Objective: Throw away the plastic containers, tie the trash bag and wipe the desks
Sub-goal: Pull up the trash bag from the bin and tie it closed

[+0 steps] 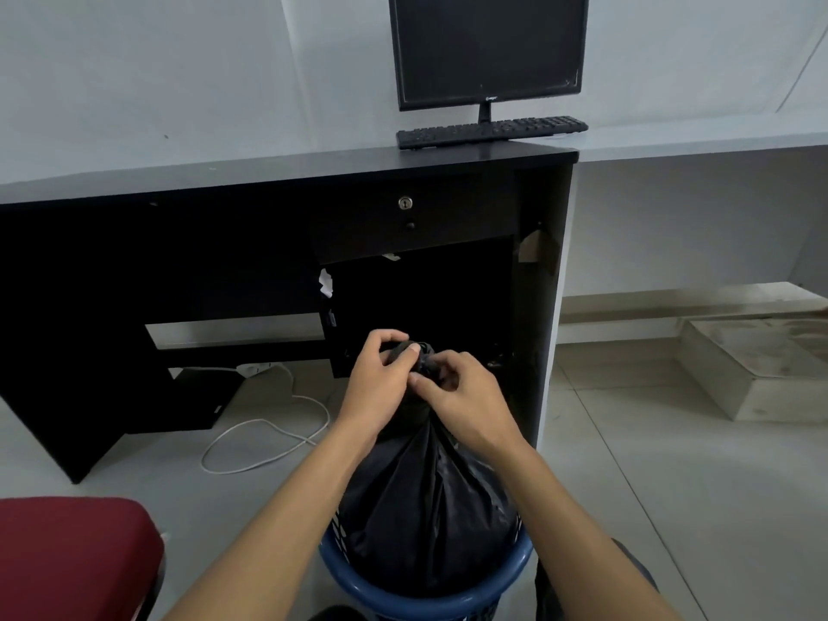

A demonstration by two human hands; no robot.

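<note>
Trash bag (425, 499) neck pinched by both hands' fingers (405, 351).

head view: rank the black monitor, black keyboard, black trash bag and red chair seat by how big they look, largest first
1. Black flat-screen monitor and black plastic trash bag: alike in apparent area, and the bag is much nearer, so unranked.
3. Red padded chair seat, cut off by the frame.
4. Black computer keyboard, smallest.

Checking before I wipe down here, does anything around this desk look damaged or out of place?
Yes. A brown flap hangs loose off the black desk inside its right panel, torn white scraps cling under the drawer, and a white cable loops across the floor. Both hands grip the trash bag neck.
</note>
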